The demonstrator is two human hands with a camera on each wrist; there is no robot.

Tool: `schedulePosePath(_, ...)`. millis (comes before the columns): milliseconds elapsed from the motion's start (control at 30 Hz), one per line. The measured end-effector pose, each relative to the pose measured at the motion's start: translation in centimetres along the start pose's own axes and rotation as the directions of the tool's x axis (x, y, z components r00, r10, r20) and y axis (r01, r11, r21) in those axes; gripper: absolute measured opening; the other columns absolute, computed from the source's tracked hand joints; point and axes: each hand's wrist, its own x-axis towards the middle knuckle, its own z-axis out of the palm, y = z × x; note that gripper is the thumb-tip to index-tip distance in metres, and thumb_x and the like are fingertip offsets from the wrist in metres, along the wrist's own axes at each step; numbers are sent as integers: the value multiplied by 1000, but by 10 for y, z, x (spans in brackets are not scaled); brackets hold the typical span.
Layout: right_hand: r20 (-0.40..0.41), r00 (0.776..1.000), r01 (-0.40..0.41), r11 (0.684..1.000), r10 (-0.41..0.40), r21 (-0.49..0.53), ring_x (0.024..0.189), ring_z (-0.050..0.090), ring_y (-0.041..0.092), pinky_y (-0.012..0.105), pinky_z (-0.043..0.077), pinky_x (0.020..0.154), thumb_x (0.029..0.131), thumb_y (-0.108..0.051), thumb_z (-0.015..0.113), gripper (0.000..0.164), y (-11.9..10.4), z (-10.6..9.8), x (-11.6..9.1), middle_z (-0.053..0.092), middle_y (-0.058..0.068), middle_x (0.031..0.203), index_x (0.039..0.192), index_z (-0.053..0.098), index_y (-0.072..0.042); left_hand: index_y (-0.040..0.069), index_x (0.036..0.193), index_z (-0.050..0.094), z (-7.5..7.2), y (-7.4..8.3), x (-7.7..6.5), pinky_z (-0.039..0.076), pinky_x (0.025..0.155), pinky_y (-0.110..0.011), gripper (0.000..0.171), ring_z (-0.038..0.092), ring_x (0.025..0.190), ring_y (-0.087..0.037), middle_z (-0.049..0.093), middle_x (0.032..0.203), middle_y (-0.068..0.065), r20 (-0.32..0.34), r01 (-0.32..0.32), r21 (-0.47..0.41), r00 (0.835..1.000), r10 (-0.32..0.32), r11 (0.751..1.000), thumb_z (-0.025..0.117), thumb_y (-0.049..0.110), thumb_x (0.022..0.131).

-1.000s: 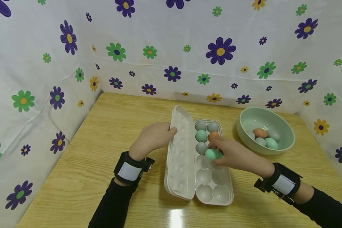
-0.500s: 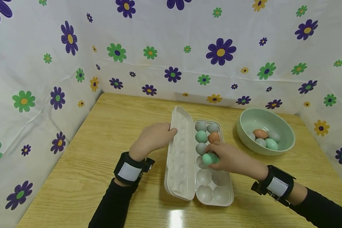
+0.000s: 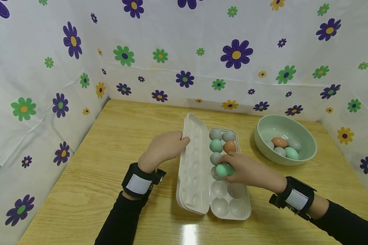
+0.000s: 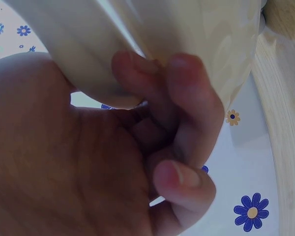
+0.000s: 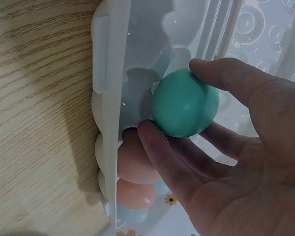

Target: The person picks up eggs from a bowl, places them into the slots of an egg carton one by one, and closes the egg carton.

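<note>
My right hand [image 3: 243, 170] pinches a green egg [image 5: 184, 103] between thumb and fingers, over the middle of the white egg carton [image 3: 230, 218]. In the right wrist view, orange-brown eggs [image 5: 135, 162] sit in the cups beside my fingers. The head view shows grey eggs [image 3: 215, 135], another green egg [image 3: 216, 145] and an orange-brown egg [image 3: 229, 146] in the far cups. Bare cups [image 3: 219, 206] lie at the near end. On the left, my left hand [image 3: 164, 149] grips the edge of the raised carton lid [image 3: 196, 170], its fingers curled behind it.
A pale green bowl [image 3: 309, 157] stands right of the carton, with several eggs in grey, green and orange-brown [image 3: 279, 142]. All of it rests on a wooden table [image 3: 135, 119]. A white flowered cloth [image 3: 171, 34] encloses the back and sides.
My right hand has shifted slightly left and nearer with the green egg, and the egg has turned within its fingers. My left hand keeps its place on the lid.
</note>
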Motion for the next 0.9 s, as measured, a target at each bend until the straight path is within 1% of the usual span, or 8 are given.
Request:
schedulePosePath(300,8,1000,16,1000,-16,19,71,44,11,27,42,60,75,-16,69,30,-2,0,3,50,1,82,103,58,-15,15,72,50,-1,0,0,30,47,-31,35,43,53,-18,45,62,0,3,-5,6,1000,5,1000,32,36,94)
schedulePosePath(433,16,1000,7,999,-7,35,71,47,13,27,43,60,77,-17,68,28,-3,0,4,51,0,85,104,58,-17,15,72,49,-2,0,0,30,47,-31,35,43,54,-18,45,62,0,10,0,8,1000,0,1000,31,36,94)
schedulePosePath(567,22,1000,2,998,-4,61,74,51,15,28,45,63,79,-20,69,27,-4,0,5,53,-1,87,103,58,-18,15,72,49,-2,0,0,30,47,-31,35,43,54,-17,45,62,0,11,5,8,1000,-5,1000,31,36,94)
schedulePosePath(733,21,1000,7,998,-8,65,74,51,15,28,44,64,78,-18,69,25,-3,0,5,54,-3,84,100,57,-18,15,72,49,-2,0,0,30,47,-31,35,43,54,-17,45,62,0,6,3,6,1000,-3,1000,32,36,94)
schedulePosePath(900,24,1000,-16,996,14,87,72,52,16,28,45,62,78,-17,68,24,-3,-1,5,56,-2,82,100,57,-16,16,73,50,-2,0,0,31,47,-31,34,44,54,-18,46,63,0,5,1,-1,1000,-1,1000,32,36,94)
